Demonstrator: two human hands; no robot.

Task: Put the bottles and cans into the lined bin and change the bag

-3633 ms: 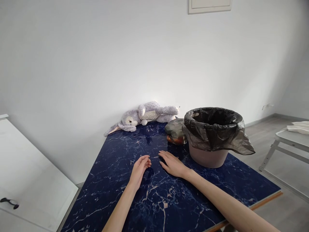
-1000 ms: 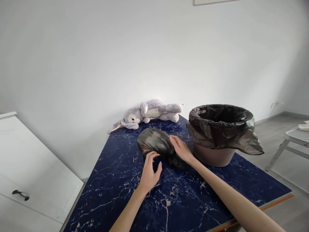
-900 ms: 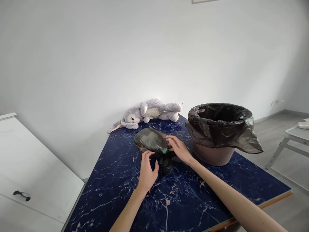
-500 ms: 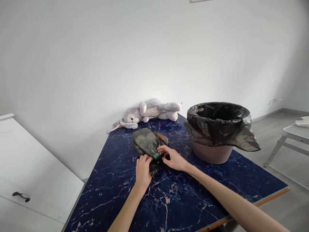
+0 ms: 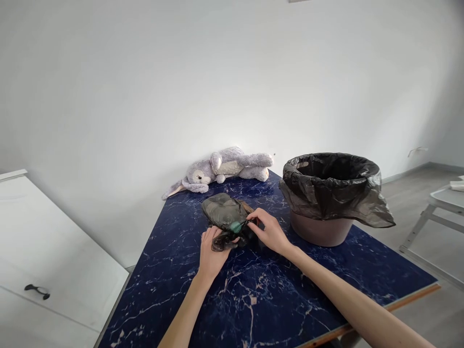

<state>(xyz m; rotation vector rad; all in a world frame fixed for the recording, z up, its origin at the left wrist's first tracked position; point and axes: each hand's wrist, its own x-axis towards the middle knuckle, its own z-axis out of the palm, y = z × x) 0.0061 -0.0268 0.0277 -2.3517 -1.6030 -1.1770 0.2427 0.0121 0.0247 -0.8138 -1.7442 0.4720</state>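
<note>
Blue table [image 5: 224, 309] with pale streaks spreads out in front of the person. On the near left of the bucket [image 5: 321, 233] is the left hand [image 5: 213, 252], its grip closed on a bunch of thin plastic that covers some of its fingers. The right hand [image 5: 268, 233] is closer to the bucket, with its grip pinching a bit of the same plastic. Its arm crosses on the near side of the bucket.

All this plastic is part of the dark bag [image 5: 219, 209], which sits left of the bucket with a gap between them. It lies on a slant: the fat, round end points far and away from the bucket, and the bunched end, by a green spot [image 5: 235, 227], points back toward the person. Half a second ago the loose end hung low; now it is pulled up over the left fingers. Before that, the bag was close by the bucket.

Black liner [image 5: 328, 198] hides the bucket's rim. A white cabinet [image 5: 54, 251] is far left of the bucket, and a pale stand [image 5: 449, 200] is to its right. Behind the bag, left of the bucket, a fluffy toy bunny [image 5: 228, 168] lies by the wall [image 5: 181, 72].
</note>
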